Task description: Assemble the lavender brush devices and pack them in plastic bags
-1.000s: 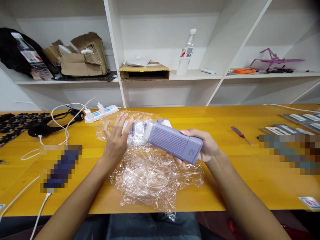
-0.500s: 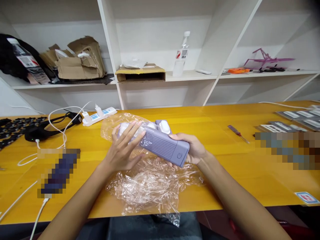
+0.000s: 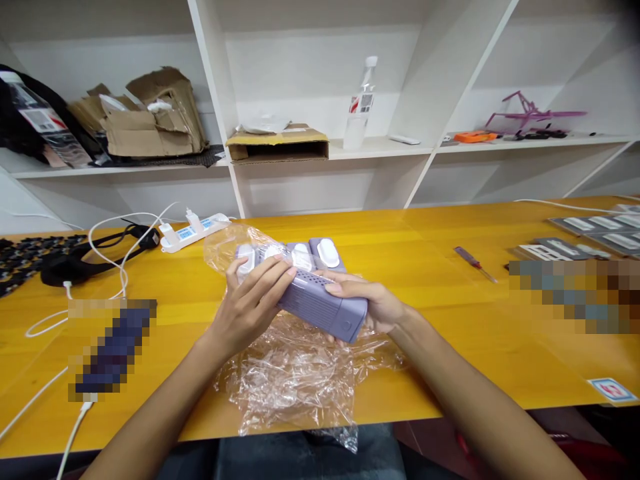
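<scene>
A purple box-shaped device (image 3: 325,310) with a ribbed side, a dotted upper face and a round mark near one end is held tilted over the table. My right hand (image 3: 383,303) is closed around its right end, thumb on the dotted face. Closed over the left end are the fingers of my left hand (image 3: 253,300); the thumb is hidden. Behind the device, purple units with white oval tops (image 3: 329,253) stand in a row, partly under a clear plastic bag (image 3: 235,247). Crumpled clear plastic wrap (image 3: 295,380) lies below my hands and hangs over the table edge.
On the left are a blurred phone (image 3: 117,347) on a cable, a black headset (image 3: 75,263) and a power strip (image 3: 195,232). A screwdriver (image 3: 475,263) and grey-white parts (image 3: 555,252) lie right. Shelves (image 3: 380,152) with a bottle (image 3: 359,107) and cardboard stand behind.
The device has rolled so its dotted face shows, and its right end has shifted slightly left and down. My left fingers have closed over its left end. More of the row behind is visible.
</scene>
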Action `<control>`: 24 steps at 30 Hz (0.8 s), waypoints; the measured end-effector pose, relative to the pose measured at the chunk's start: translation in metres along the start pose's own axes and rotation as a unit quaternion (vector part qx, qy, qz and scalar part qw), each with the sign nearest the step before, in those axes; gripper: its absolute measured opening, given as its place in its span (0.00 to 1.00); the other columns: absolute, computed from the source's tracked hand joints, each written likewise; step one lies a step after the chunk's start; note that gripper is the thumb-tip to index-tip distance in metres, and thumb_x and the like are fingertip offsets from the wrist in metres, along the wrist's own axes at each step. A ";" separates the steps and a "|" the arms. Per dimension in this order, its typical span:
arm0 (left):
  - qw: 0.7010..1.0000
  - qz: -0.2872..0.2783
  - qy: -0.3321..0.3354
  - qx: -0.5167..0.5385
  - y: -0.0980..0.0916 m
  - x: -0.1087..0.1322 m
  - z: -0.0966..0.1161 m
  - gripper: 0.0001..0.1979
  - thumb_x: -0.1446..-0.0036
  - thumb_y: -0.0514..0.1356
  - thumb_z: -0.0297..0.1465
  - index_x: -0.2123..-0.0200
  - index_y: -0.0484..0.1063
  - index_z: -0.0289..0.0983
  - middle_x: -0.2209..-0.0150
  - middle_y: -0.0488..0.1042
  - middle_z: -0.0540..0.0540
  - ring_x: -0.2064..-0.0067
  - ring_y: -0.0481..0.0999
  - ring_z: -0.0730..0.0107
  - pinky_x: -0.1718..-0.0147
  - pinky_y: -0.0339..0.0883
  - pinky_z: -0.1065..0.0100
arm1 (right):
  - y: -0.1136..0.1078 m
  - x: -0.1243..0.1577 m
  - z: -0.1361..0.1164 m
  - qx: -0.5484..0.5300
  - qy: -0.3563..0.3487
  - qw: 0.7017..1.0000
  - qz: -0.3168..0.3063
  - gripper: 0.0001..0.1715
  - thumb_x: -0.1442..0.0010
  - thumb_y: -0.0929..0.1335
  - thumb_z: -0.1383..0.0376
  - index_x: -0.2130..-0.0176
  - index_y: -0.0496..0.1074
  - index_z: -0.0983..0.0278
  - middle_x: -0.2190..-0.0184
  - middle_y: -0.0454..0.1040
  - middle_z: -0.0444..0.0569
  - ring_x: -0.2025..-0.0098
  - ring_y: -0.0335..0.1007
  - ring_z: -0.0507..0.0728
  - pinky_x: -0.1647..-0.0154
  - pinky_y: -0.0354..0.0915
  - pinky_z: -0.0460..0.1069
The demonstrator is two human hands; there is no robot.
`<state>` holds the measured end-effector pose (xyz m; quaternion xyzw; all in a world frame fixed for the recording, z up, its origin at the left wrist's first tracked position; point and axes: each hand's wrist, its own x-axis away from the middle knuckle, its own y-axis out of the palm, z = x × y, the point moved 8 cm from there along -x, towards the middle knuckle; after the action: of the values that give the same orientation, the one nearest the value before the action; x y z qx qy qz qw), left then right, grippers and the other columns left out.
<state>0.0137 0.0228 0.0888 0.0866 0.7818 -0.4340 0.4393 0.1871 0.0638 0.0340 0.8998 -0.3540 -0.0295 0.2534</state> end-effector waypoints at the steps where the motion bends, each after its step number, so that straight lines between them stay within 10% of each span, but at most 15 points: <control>1: 1.000 -0.003 0.004 0.004 0.001 0.000 0.003 0.36 0.29 0.66 0.21 0.22 0.61 0.35 0.34 0.81 0.34 0.28 0.77 0.50 0.22 0.49 0.40 | 0.001 -0.001 0.001 -0.003 0.001 1.000 -0.002 0.53 0.37 0.80 0.53 0.25 0.59 0.66 0.60 0.87 0.57 0.72 0.86 0.61 0.76 0.81 0.49; 9: 1.000 -0.014 0.017 0.017 0.006 0.003 0.013 0.37 0.29 0.63 0.19 0.21 0.59 0.35 0.32 0.79 0.35 0.27 0.76 0.55 0.21 0.48 0.43 | 0.001 -0.006 0.005 -0.018 -0.027 0.999 0.019 0.47 0.36 0.80 0.53 0.28 0.63 0.64 0.56 0.83 0.55 0.68 0.85 0.58 0.72 0.83 0.49; 17: 0.999 0.028 -0.013 -0.027 0.003 0.003 0.003 0.39 0.30 0.63 0.18 0.20 0.56 0.36 0.35 0.82 0.33 0.29 0.78 0.52 0.21 0.48 0.38 | 0.006 0.005 -0.007 0.049 -0.059 0.996 -0.038 0.57 0.31 0.78 0.51 0.21 0.47 0.64 0.61 0.83 0.53 0.67 0.85 0.61 0.71 0.80 0.50; 24: 1.000 0.019 0.012 -0.017 0.005 0.005 0.013 0.38 0.27 0.61 0.20 0.19 0.55 0.37 0.33 0.81 0.36 0.28 0.77 0.54 0.20 0.47 0.41 | 0.014 -0.007 0.000 0.048 -0.078 0.994 0.052 0.47 0.37 0.82 0.54 0.29 0.65 0.64 0.58 0.81 0.50 0.68 0.80 0.55 0.68 0.77 0.50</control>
<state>0.0210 0.0148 0.0788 0.0996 0.7923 -0.4112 0.4396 0.1732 0.0600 0.0398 0.8862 -0.4201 -0.0697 0.1823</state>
